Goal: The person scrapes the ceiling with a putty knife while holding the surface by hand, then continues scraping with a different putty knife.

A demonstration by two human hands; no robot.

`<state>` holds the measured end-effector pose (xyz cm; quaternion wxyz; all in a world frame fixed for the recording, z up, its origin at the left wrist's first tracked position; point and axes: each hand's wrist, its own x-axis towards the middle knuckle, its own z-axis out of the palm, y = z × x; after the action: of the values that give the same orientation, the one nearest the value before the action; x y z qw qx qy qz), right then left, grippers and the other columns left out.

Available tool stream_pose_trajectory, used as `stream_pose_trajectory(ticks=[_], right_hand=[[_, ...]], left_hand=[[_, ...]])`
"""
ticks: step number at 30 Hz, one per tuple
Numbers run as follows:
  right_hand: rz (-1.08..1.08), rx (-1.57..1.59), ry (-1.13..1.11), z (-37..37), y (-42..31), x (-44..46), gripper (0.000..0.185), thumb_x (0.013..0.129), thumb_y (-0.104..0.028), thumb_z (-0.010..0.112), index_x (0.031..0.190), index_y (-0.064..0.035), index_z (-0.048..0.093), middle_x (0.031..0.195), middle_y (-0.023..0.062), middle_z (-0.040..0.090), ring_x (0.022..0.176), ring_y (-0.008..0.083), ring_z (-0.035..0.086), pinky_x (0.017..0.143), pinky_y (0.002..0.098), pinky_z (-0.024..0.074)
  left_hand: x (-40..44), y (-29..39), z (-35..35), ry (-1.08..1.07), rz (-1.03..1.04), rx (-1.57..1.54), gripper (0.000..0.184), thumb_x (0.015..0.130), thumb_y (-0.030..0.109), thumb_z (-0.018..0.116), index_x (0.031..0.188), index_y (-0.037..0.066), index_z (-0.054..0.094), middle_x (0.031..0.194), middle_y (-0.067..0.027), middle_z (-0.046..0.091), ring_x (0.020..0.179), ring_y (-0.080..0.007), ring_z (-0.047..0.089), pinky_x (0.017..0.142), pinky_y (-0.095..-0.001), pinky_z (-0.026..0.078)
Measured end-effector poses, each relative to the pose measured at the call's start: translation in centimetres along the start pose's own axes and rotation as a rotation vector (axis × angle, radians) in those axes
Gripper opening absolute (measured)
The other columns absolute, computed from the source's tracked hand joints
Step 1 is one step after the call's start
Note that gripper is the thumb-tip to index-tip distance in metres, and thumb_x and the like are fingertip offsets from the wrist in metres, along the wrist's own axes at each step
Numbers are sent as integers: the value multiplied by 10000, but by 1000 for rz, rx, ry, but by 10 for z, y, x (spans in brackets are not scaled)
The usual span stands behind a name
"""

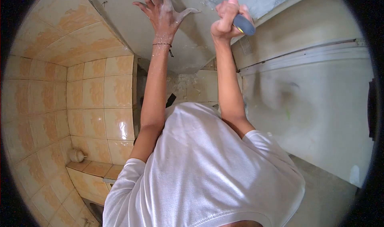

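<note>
My left hand [162, 15] is raised at the top of the head view, its fingers spread against or close to the grey wall surface [120, 15]. White dust or paste coats the fingers and wrist, and a thin dark bracelet circles the wrist. To its right, my right hand [232, 19] is closed around a dark grey handle [245, 25] with a yellow mark. Whatever the handle belongs to is hidden behind the fist. Beyond that hand lies a patch of whitish-grey plaster [266, 1].
Cream and orange tiles [94, 93] cover the left side, with a small round pale object [76, 155] on a tiled ledge [96, 168]. A pale door-like panel [312, 115] stands at right. A dark object [171, 100] shows beside my shirt.
</note>
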<state>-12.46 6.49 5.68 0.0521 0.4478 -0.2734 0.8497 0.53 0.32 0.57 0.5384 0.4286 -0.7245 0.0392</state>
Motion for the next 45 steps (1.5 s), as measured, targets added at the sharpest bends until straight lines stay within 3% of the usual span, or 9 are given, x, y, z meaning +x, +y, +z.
stream_pose_trajectory(ticks=[8, 17, 20, 23, 27, 28, 32, 34, 45], right_hand=[[-319, -188, -130, -3, 21, 8, 257, 894, -7, 550, 645, -30, 491, 518, 38, 458, 454, 139, 452, 440, 297, 365], [-290, -384, -158, -15, 19, 1, 375, 886, -9, 567, 545, -44, 414, 509, 35, 439, 441, 138, 434, 437, 304, 363], [-190, -71, -13, -12, 25, -1, 372, 896, -37, 569, 563, -54, 406, 506, 35, 447, 433, 138, 428, 441, 309, 389], [-113, -339, -141, -17, 27, -6, 394, 916, -53, 565, 575, -76, 368, 490, 42, 437, 427, 136, 423, 434, 311, 400], [12, -59, -59, -3, -9, -1, 443, 939, -151, 627, 531, -128, 455, 463, -17, 457, 397, 130, 409, 463, 331, 259], [-176, -214, -82, -8, 7, 0, 435, 939, -119, 634, 533, -119, 474, 468, -12, 481, 403, 114, 427, 455, 326, 274], [-101, -241, -163, -10, 13, -1, 356, 917, -42, 575, 598, -70, 420, 497, 36, 423, 425, 142, 420, 450, 294, 391], [-128, -102, -25, 3, 6, 1, 418, 937, -161, 629, 542, -125, 500, 467, -17, 478, 394, 144, 420, 464, 308, 293], [-179, -248, -51, -16, 25, -10, 362, 890, -112, 660, 616, -125, 423, 477, -31, 395, 377, 139, 350, 440, 289, 241]], left_hand=[[2, 2, -4, -11, -19, -6, 1237, 713, 670, 822, 1677, 124, 274, 1759, -147, 143, 1628, -383, 9, 1240, -673, -63], [-1, 2, -4, -41, -16, -5, 1240, 707, 679, 814, 1675, 118, 279, 1756, -155, 151, 1629, -377, 10, 1243, -664, -73], [3, -2, -2, -17, -20, 21, 1241, 707, 680, 815, 1676, 120, 277, 1757, -151, 151, 1630, -371, 6, 1246, -660, -75], [-4, 0, -3, -37, -13, 46, 1235, 715, 678, 811, 1676, 119, 275, 1759, -144, 149, 1631, -368, 2, 1251, -648, -84], [3, -3, 1, -16, -6, 25, 1217, 736, 686, 793, 1677, 117, 271, 1762, -142, 145, 1632, -365, -11, 1251, -642, -95], [1, -4, 1, 0, 11, 42, 1213, 740, 687, 790, 1676, 115, 272, 1762, -143, 146, 1632, -364, -13, 1250, -642, -98], [2, -2, -5, -22, 11, -4, 1208, 743, 685, 790, 1674, 111, 277, 1761, -145, 151, 1632, -364, -17, 1248, -644, -103], [1, -1, -4, -32, -13, 38, 1205, 738, 680, 796, 1672, 116, 285, 1762, -144, 147, 1632, -367, -11, 1248, -653, -94], [0, 0, -3, -47, -9, 23, 1223, 725, 640, 828, 1681, 130, 260, 1767, -141, 118, 1631, -366, -33, 1243, -678, -66]])
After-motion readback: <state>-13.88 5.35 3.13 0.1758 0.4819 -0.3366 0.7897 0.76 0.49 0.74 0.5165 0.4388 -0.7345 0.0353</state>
